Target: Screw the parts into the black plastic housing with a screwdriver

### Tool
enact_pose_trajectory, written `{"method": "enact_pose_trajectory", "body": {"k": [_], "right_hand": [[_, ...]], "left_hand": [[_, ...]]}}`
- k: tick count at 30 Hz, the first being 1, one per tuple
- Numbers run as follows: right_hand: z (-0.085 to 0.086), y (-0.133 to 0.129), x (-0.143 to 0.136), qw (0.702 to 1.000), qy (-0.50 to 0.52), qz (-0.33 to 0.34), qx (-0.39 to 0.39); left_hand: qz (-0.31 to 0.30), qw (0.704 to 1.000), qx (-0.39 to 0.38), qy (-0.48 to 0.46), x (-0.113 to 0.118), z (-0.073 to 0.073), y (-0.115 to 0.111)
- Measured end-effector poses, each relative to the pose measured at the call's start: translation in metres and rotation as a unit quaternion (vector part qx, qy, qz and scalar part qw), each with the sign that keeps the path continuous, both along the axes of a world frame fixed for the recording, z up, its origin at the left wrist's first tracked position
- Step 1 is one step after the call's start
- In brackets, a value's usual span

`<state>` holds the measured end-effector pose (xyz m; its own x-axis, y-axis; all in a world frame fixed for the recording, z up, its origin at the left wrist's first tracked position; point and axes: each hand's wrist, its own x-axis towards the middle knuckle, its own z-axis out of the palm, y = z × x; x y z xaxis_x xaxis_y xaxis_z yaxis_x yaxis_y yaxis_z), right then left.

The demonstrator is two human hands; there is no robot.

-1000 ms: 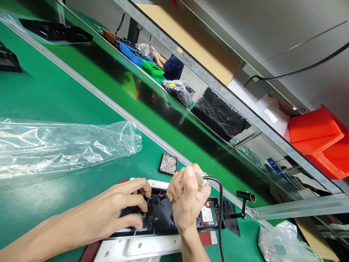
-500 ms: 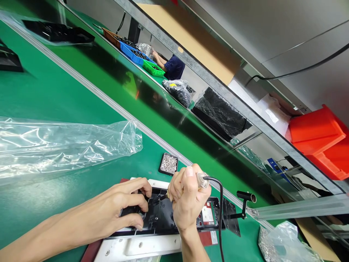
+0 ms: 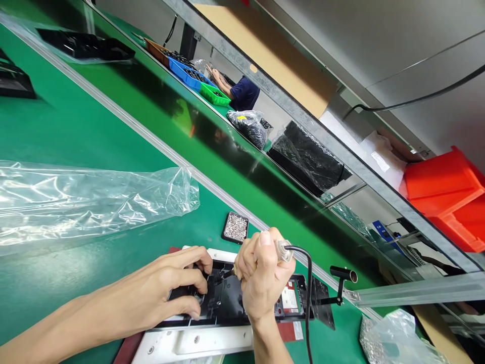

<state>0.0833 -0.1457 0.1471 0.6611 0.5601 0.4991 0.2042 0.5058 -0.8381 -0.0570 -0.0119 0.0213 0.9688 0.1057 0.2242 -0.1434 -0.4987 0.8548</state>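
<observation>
A long black plastic housing [image 3: 229, 298] lies in a white fixture [image 3: 212, 341] at the bottom middle. My left hand [image 3: 178, 285] rests over its left part, fingers spread and bent, tips pressing on the black plastic. My right hand [image 3: 261, 273] is closed in a fist around what looks like a soldering iron [image 3: 283, 250], mostly hidden by the fingers. From its clear end a black cable runs down past the wrist. Its thin dark tip points left into the housing, close to my left fingertips; the exact contact spot is hard to make out.
A small black tray [image 3: 235, 227] of tiny metal parts stands behind the fixture. Clear plastic bags [image 3: 98, 202] lie to the left. A metal rail [image 3: 151, 136] crosses the bench; a black tube bracket [image 3: 343, 275] is at right. Beyond, a co-worker's arm [image 3: 222, 83] reaches near coloured bins.
The view has shifted very slightly. Both hands, the tool and the housing keep the same positions relative to each other; the co-worker's hands have moved a little.
</observation>
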Motion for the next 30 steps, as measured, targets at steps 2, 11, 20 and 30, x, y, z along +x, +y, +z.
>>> {"method": "enact_pose_trajectory", "body": {"k": [2,11,20,30], "right_hand": [[0.0,0.0,0.0,1.0,-0.001,-0.003,-0.001],[0.0,-0.001,0.0,1.0,-0.013,-0.018,-0.022],[-0.001,-0.001,0.001,0.999,-0.018,-0.021,-0.022],[-0.001,-0.001,0.0,0.999,-0.02,-0.017,-0.02]], "left_hand": [[0.0,1.0,0.0,-0.001,0.001,0.0,0.0],[0.003,1.0,0.018,-0.008,-0.001,0.004,-0.001],[0.006,1.0,-0.006,0.016,0.0,0.013,-0.001],[0.01,0.999,-0.011,0.034,-0.003,0.024,-0.002]]}}
